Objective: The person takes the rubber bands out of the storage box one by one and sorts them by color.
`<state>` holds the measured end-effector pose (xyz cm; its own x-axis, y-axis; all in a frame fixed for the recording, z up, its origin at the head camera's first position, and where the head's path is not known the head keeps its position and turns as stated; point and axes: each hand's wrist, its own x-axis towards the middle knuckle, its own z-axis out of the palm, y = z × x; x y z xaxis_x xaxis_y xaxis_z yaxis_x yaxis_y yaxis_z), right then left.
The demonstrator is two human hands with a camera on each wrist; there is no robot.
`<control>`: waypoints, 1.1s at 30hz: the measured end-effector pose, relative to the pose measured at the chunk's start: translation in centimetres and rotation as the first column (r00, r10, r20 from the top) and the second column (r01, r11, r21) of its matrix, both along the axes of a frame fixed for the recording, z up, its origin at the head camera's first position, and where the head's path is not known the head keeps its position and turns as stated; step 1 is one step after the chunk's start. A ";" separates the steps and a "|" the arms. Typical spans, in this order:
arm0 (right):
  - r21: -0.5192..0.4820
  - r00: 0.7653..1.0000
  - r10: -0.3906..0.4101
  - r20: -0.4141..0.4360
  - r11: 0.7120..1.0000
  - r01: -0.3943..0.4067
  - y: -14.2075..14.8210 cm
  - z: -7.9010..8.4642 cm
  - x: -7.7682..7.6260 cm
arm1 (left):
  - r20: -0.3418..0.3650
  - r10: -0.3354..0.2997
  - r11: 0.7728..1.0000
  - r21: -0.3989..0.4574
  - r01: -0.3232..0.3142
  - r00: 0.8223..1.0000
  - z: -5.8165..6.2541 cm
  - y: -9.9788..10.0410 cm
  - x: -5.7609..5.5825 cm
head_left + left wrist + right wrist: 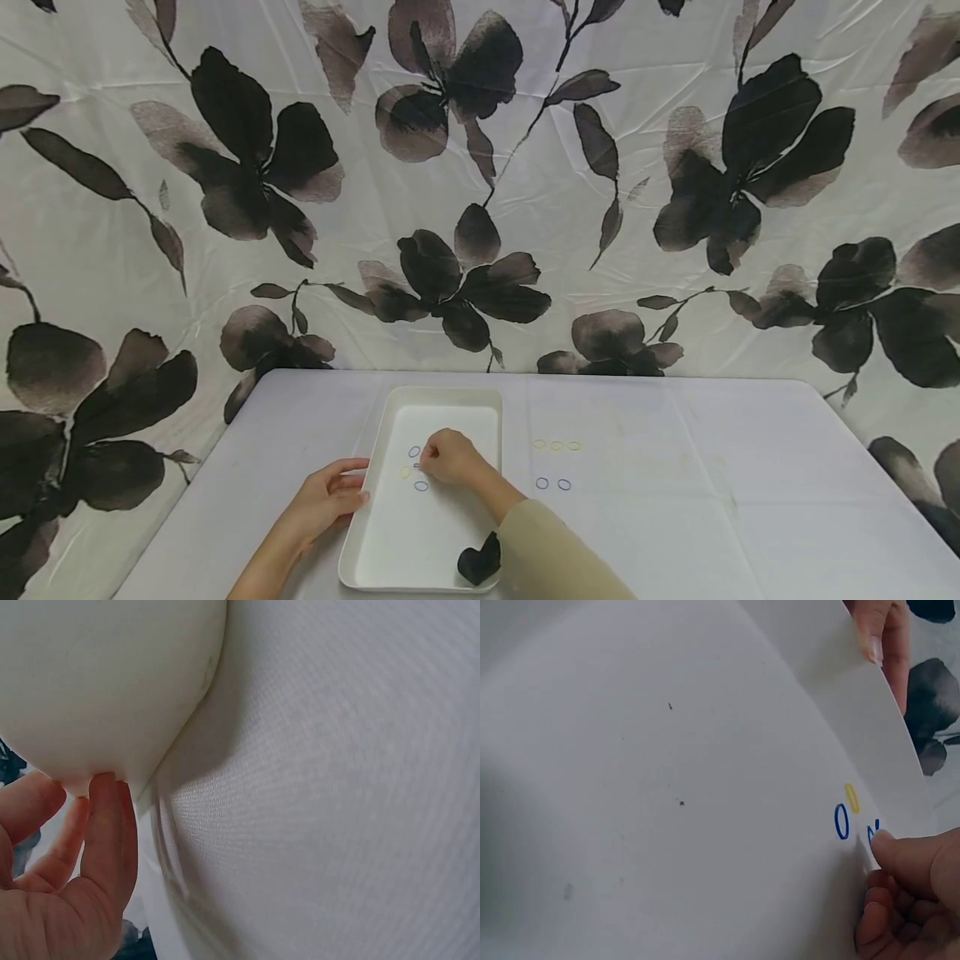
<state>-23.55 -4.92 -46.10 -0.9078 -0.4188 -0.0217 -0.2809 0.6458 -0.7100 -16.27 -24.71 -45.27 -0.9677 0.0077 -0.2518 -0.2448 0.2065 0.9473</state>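
Observation:
My right hand point(450, 457) is over the white tray point(420, 565), its thumb and curled fingers pinching a small blue ring point(874, 831), mostly hidden by the fingertips. Close by on the tray floor lie a blue ring point(414, 452), another blue ring point(422, 486) and a yellow ring point(405, 472). At the tray's left side, the fingertips and thumb of my left hand point(322, 504) touch the edge from outside, fingers fairly straight. The left wrist view shows this hand point(75, 877) against the tray's pale outer wall point(120, 682).
Right of the tray, a row of yellow rings point(557, 446) lies on the white tablecloth point(660, 517), with two blue rings point(564, 484) below it. A black heart-shaped piece point(478, 562) sits in the tray's near right corner, beside the right sleeve point(555, 550). A floral cloth point(585, 192) hangs behind.

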 end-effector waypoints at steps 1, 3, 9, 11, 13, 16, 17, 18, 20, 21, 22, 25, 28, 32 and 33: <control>-0.012 1.000 0.005 0.014 1.000 -0.005 0.1 0.1 0.0 | 0.000 0.000 1.000 -0.001 0.000 1.000 0.0 0.0 0.0; -0.037 0.999 0.013 0.034 0.999 -0.012 0.2 0.4 0.0 | 0.001 0.002 1.000 -0.007 -0.002 1.000 0.0 -0.1 0.0; -0.105 0.999 0.001 0.055 0.994 0.004 0.7 1.0 -0.2 | 0.005 0.026 0.999 -0.027 -0.026 1.000 0.0 -0.1 -0.1; -0.147 0.996 -0.011 0.086 0.989 0.023 0.8 1.0 -0.2 | 0.002 0.023 0.999 -0.028 -0.023 1.000 0.0 -0.1 -0.1; -0.198 0.993 -0.019 0.119 0.979 0.042 0.9 1.0 -0.3 | 0.002 0.024 0.999 -0.028 -0.024 1.000 0.0 0.0 -0.1; -0.249 0.989 -0.019 0.148 0.967 0.056 1.1 1.0 -0.4 | 0.000 0.028 0.999 -0.023 -0.028 1.000 0.0 0.1 -0.1; -0.260 0.989 -0.018 0.150 0.964 0.057 1.2 1.0 -0.5 | 0.002 0.030 0.999 -0.022 -0.030 1.000 0.0 0.1 0.0; -0.275 0.987 -0.017 0.158 0.960 0.060 1.4 1.0 -0.5 | 0.004 0.032 0.999 -0.021 -0.032 0.999 0.0 0.1 0.0; -0.297 0.986 -0.014 0.167 0.953 0.063 1.7 1.1 -0.6 | 0.002 0.031 0.999 -0.020 -0.031 1.000 0.0 0.1 0.0; -0.309 0.985 -0.011 0.173 0.949 0.065 1.8 1.2 -0.7 | 0.001 0.032 0.999 -0.021 -0.032 0.999 -0.1 0.1 0.0; -0.324 0.984 -0.007 0.180 0.944 0.066 2.0 1.3 -0.7 | 0.000 0.031 0.999 -0.021 -0.031 1.000 -0.1 0.1 0.0; -0.363 0.981 0.004 0.194 0.929 0.068 2.6 1.5 -0.8 | -0.003 0.032 0.999 -0.020 -0.032 0.999 -0.1 0.1 -0.1; -0.406 0.979 0.014 0.205 0.911 0.072 3.2 1.6 -0.8 | 0.001 0.034 0.999 -0.019 -0.034 0.999 -0.2 0.2 0.0; -0.468 0.974 0.026 0.226 0.880 0.085 4.0 1.8 -0.7 | -0.004 0.035 0.999 -0.016 -0.035 0.999 -0.3 0.1 -0.1; -0.478 0.973 0.028 0.229 0.874 0.088 4.2 1.8 -0.7 | -0.006 0.035 0.999 -0.016 -0.035 0.999 -0.3 0.1 -0.1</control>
<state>-24.29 -0.71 -44.26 -0.9154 -0.4018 -0.0261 -0.0651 0.2116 -0.9752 -16.42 -24.59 -45.61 -0.9688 -0.0306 -0.2460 -0.2468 0.2134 0.9453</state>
